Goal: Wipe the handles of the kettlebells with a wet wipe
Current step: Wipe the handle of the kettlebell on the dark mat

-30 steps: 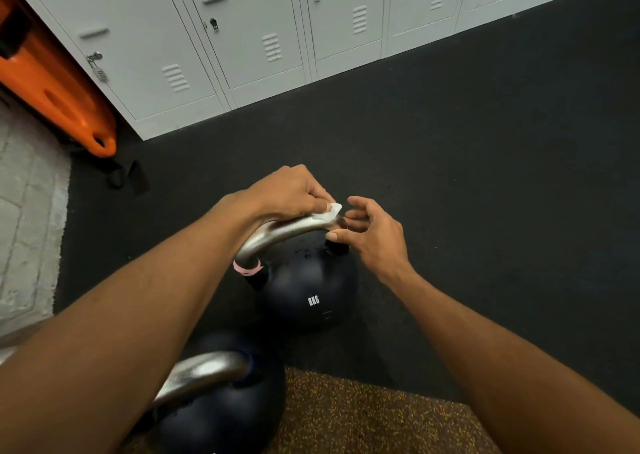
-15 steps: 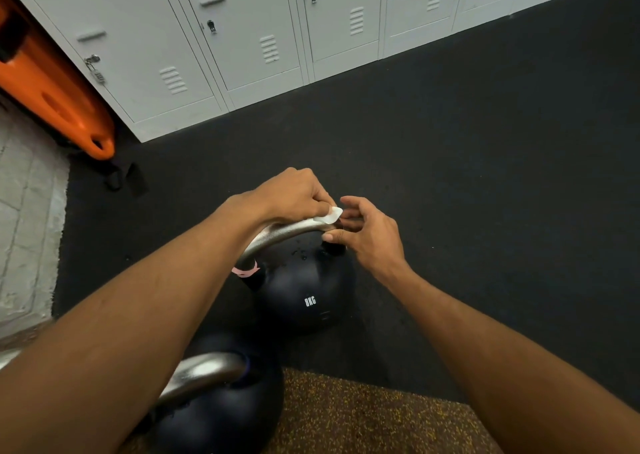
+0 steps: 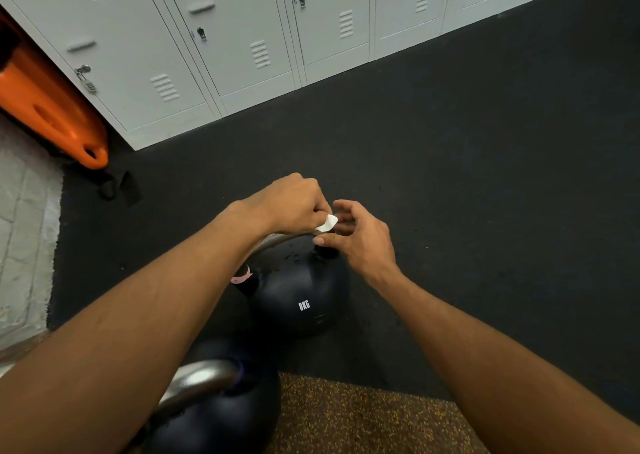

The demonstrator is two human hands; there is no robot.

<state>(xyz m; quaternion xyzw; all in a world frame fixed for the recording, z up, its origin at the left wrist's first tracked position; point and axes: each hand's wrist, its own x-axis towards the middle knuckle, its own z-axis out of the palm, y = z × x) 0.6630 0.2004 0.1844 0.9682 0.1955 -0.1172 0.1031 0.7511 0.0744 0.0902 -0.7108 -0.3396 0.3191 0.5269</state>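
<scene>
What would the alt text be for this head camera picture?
A person's left hand grips a white wet wipe around the steel handle of a black 8KG kettlebell on dark flooring, while the right hand pinches the handle's end. A second kettlebell sits nearer; grey lockers line the wall.

You're getting soft, even indoor light. Lockers (image 3: 242,38) along the top are reading brightest; the dark floor (image 3: 485,176) is swallowing shadows. Wide-angle lens is bending lines at the upper edges. Near handle (image 3: 204,381), lower left, is catching dull glare.
</scene>
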